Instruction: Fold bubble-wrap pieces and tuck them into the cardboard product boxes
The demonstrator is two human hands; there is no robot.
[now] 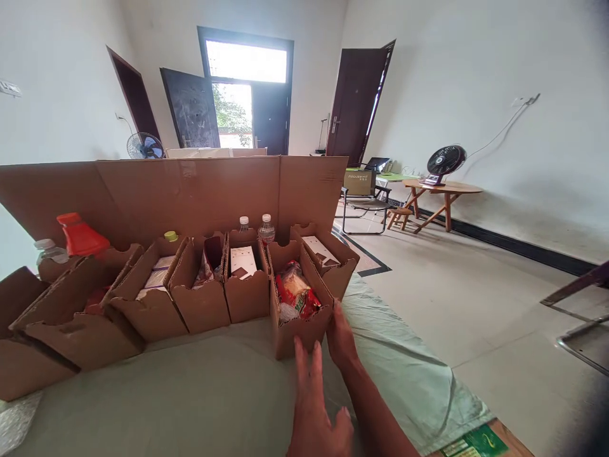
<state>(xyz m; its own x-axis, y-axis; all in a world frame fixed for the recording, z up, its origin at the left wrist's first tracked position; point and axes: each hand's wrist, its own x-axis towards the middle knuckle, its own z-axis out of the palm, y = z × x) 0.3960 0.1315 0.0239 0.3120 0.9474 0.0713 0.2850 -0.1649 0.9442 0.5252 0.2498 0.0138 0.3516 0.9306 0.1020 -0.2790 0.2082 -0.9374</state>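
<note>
An open-topped cardboard box (304, 333) stands forward of the others at the right end of the row. Red snack packets (297, 289) and some clear plastic lie in it. My left hand (316, 403) is at the front of this box, its fingers stretched out and apart. The fingertips reach the lower front wall; I cannot tell if they press on it. Round the box's right front side is my right hand (341, 339), its fingers partly hidden against the cardboard. Just behind, another cardboard box (342, 276) holds a white carton (321, 252).
More cardboard boxes (200, 311) line up to the left on a green cloth (200, 387). A tall cardboard panel (214, 197) rises behind them. Bottles (266, 228) and a red bottle (82, 236) show over the boxes. A chair (366, 204) and a round table (447, 187) stand beyond.
</note>
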